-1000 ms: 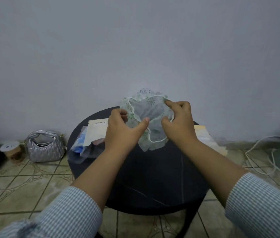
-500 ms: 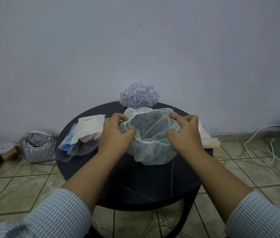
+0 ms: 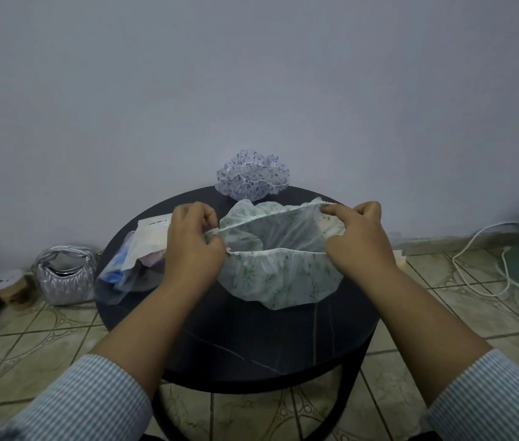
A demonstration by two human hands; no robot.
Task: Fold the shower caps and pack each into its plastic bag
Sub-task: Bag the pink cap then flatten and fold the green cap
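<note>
Green-print shower cap [image 3: 279, 275] is sitting mid-frame, stretched wide over the round black table [image 3: 245, 351], opening facing up at me. I'm pinching its elastic rim at 2 opposite ends: left hand [image 3: 193, 249] with fingers curled on the rim's left end, right hand [image 3: 358, 246] pinching the right end, thumb and fingers closed on the gathered edge. Pulling the 2 ends apart is flattening the opening into a long slit.

Step in hand, as I'm reading it: flattening before the first fold. Nothing folded yet, nothing from this cap bagged.

Next move probably calls for laying it flat on the table and bringing 1 end over the other, keeping the elastic from springing back.

Purple-print shower cap [image 3: 252, 179] is waiting bunched at the table's far edge, upper centre. Plastic bags [image 3: 139, 259] are lying just left of my left hand, some already holding something blue; contents unclear.
</note>
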